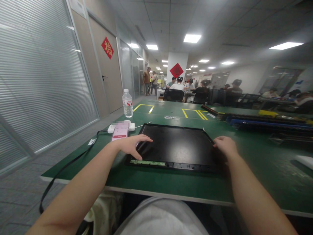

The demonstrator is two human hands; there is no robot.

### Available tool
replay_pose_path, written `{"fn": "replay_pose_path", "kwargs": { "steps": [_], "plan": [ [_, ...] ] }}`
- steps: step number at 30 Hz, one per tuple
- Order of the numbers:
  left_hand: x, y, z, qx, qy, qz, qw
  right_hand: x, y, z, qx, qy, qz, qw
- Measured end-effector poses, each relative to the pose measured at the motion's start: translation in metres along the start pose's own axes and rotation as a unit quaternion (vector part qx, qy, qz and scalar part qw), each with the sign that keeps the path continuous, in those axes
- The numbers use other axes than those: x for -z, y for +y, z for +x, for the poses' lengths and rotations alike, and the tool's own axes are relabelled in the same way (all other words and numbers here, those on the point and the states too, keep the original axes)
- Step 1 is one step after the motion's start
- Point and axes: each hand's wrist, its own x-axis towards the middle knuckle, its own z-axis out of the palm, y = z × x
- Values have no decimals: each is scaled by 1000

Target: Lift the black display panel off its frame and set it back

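Note:
A black LCD screen panel point(181, 143) lies on the green table in front of me. A strip of green circuit board point(148, 162) runs along the left part of its near edge. Over the panel's left side, my left hand point(132, 145) is open, with thumb and fingers spread apart. Its thumb tip comes down by the circuit board and its fingertips reach over the dark screen. At the right edge, my right hand point(225, 147) is closed, fingers pinched on the panel's border. The undersides of both hands are hidden.
Beyond my left hand are a phone point(120, 130), a white power strip point(132, 126) with a black cable point(70, 160), and a water bottle point(127, 103). Long dark strips point(264, 121) are piled at the right. People sit at tables farther back.

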Motion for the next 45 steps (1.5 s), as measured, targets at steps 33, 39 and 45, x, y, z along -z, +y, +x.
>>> {"fn": "replay_pose_path", "kwargs": {
  "steps": [33,39,45],
  "plan": [
    [3,10,-1,-18,51,-19,998,0,-2,-2,1,11,-8,1000],
    [-9,-6,8,89,155,51,983,-1,0,1,-6,-3,-6,1000],
    [-21,-19,16,169,198,114,959,2,-1,0,-7,-10,-1,1000]
  ]
}}
